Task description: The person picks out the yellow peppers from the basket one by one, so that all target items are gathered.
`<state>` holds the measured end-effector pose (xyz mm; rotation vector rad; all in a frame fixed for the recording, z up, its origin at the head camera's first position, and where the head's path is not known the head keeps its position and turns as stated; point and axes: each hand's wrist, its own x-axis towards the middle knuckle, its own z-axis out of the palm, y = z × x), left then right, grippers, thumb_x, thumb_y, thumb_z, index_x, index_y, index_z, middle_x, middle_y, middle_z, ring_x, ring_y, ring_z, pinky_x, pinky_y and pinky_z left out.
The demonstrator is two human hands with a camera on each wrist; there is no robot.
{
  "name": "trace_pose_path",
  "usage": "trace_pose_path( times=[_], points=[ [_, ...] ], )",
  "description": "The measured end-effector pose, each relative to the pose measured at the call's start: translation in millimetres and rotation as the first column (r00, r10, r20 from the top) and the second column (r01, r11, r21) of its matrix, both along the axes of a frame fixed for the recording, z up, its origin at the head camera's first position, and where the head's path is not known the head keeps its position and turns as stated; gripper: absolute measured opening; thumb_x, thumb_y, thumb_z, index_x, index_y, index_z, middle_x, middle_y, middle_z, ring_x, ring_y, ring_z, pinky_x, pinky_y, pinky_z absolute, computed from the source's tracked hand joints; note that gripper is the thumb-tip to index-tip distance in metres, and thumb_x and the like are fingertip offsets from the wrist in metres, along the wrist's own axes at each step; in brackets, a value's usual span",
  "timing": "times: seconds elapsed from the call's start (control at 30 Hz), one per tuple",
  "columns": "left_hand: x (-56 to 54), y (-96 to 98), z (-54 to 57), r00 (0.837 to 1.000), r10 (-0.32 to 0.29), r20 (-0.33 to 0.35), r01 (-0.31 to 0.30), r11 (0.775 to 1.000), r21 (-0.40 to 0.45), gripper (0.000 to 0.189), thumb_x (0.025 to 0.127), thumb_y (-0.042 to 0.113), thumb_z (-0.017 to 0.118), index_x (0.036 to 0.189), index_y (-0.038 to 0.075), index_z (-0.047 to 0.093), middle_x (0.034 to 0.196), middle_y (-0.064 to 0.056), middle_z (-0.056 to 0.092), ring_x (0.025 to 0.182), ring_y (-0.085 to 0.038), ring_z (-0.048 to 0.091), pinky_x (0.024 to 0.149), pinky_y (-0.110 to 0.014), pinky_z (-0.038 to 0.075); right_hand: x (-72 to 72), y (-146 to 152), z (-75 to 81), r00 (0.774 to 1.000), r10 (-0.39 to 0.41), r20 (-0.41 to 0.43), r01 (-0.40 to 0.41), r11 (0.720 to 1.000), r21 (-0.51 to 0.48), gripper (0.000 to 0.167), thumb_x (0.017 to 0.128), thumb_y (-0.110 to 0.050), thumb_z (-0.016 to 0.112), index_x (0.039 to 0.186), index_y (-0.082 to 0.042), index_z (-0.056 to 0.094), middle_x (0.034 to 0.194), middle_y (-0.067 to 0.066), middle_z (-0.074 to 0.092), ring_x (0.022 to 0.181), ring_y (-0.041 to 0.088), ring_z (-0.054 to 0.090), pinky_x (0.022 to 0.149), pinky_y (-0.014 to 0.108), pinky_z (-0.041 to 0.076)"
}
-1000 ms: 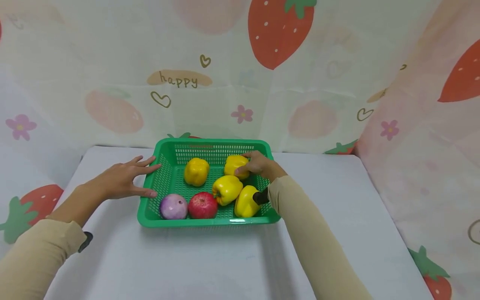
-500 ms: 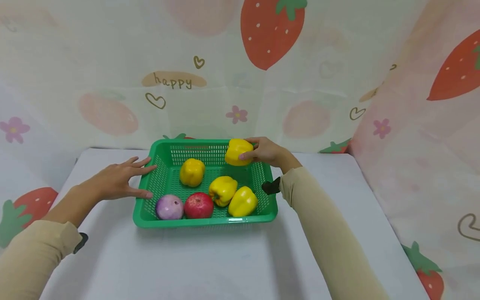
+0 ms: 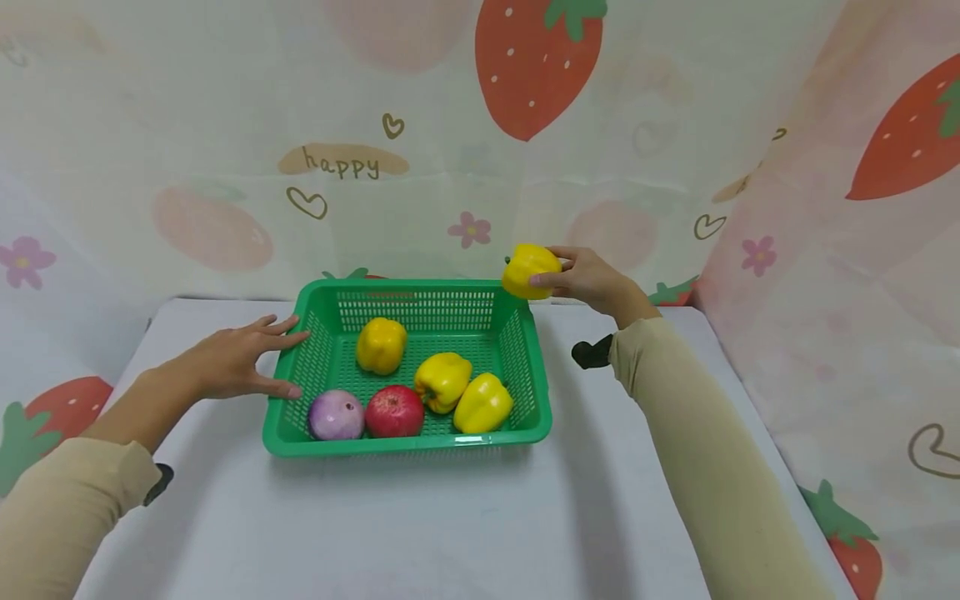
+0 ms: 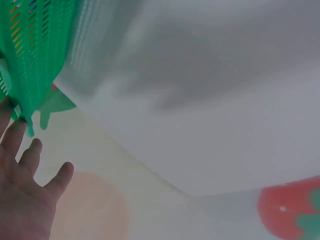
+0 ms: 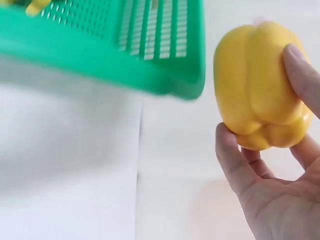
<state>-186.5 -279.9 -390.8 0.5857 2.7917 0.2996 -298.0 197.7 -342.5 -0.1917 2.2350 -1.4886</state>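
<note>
Strawberry-printed fabric (image 3: 337, 83) is hanging behind the white surface (image 3: 420, 533). Extending forward, my right grip (image 3: 596, 281) is pinching a glossy, lobed yellow pepper (image 3: 528, 270), raised near the far right corner of the green basket (image 3: 408, 448). My left grip (image 3: 234, 360), spread, is touching its left rim (image 3: 274, 410).

Basket (image 3: 405, 447) on table (image 3: 375, 533); inside, pomegranate (image 3: 394, 412) left of two bell peppers (image 3: 483, 405).

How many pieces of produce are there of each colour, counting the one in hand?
Yellow: 4, with 3 peppers in the basket and a held pepper in the right hand
Red: 1 round piece
Purple: 1 round one
Total: 6
</note>
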Motion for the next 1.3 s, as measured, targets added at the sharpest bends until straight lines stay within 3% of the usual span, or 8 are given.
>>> trace_pose_path(
  times=[0.47,0.77,1.03,1.17,1.3],
  points=[
    [-0.2,-3.3,5.7,0.994,0.036,0.108,-0.038,0.999,0.020,0.107,0.069,0.061,0.082,0.152,0.010,0.039,0.159,-0.023,0.026,0.139,-0.057,0.026,0.097,-0.078,0.033,7.5,37,-30.2,0.982,-0.171,0.084,0.167,0.984,0.053,0.071,0.096,-0.016,0.068,0.155,-0.006,0.031,0.138,0.021,0.046,0.118,0.033,0.051,0.112,0.040,0.041],
    [-1.0,-0.1,1.4,0.995,0.030,0.099,-0.031,0.999,0.016,0.105,0.069,0.059,0.082,0.152,0.010,0.040,0.159,-0.023,0.027,0.139,-0.056,0.027,0.099,-0.077,0.032,8.7,53,-67.6,0.957,-0.265,0.118,0.260,0.964,0.056,0.076,0.096,-0.018,0.069,0.157,-0.006,0.025,0.145,0.024,0.040,0.122,0.034,0.050,0.110,0.039,0.043],
    [-1.4,0.5,0.6,0.996,0.034,0.085,-0.034,0.999,0.005,0.104,0.069,0.060,0.081,0.152,0.011,0.041,0.159,-0.022,0.028,0.140,-0.055,0.026,0.099,-0.078,0.031,12.0,62,-106.2,0.900,-0.402,0.168,0.385,0.914,0.126,0.081,0.095,-0.024,0.070,0.159,-0.010,0.021,0.157,0.019,0.028,0.132,0.032,0.042,0.112,0.039,0.041],
    [-1.8,0.7,2.2,0.997,0.027,0.073,-0.026,1.000,-0.002,0.104,0.069,0.061,0.081,0.151,0.010,0.042,0.159,-0.023,0.028,0.141,-0.054,0.026,0.099,-0.078,0.031,14.8,62,-115.5,0.883,-0.434,0.180,0.401,0.895,0.195,0.083,0.095,-0.028,0.070,0.159,-0.010,0.020,0.159,0.018,0.026,0.131,0.032,0.040,0.112,0.038,0.041],
    [-0.9,0.7,4.8,0.997,0.027,0.069,-0.027,1.000,0.003,0.103,0.069,0.060,0.082,0.151,0.009,0.042,0.159,-0.023,0.029,0.140,-0.054,0.026,0.098,-0.078,0.031,15.9,59,-117.0,0.886,-0.433,0.166,0.396,0.893,0.214,0.083,0.096,-0.029,0.069,0.159,-0.009,0.019,0.158,0.019,0.027,0.130,0.033,0.040,0.113,0.040,0.040]
  ],
)
